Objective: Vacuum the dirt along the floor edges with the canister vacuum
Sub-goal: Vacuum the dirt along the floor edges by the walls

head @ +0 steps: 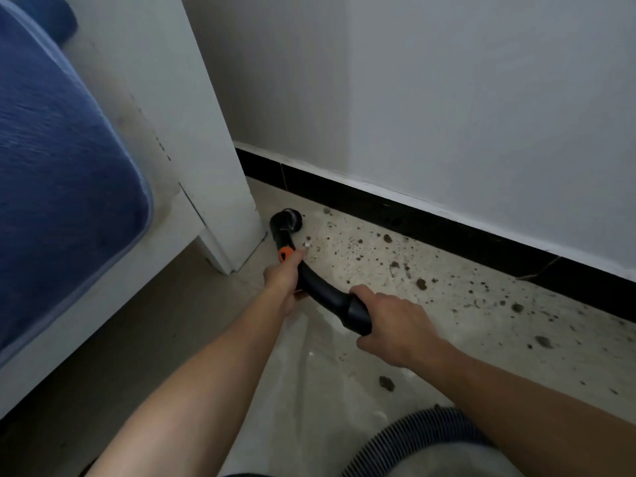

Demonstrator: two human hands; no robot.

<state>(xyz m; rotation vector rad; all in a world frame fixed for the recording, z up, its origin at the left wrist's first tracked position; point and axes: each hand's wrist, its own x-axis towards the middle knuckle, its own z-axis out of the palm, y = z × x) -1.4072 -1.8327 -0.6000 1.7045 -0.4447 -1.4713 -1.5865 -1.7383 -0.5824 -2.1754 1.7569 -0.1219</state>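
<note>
- Down by the corner of the white bed frame [192, 132], our vacuum's brush nozzle [287, 220] sits on the floor [309, 390], just beside the frame.
- Our left hand [284, 278] curls round the black tube [320, 287] behind its orange collar [286, 253].
- Our right hand [392, 325] clamps the tube's thicker rear end.
- Dirt clumps [421, 284] lie scattered along the black skirting [447, 228].
- A ribbed hose [413, 438] curves under our right forearm.
</note>
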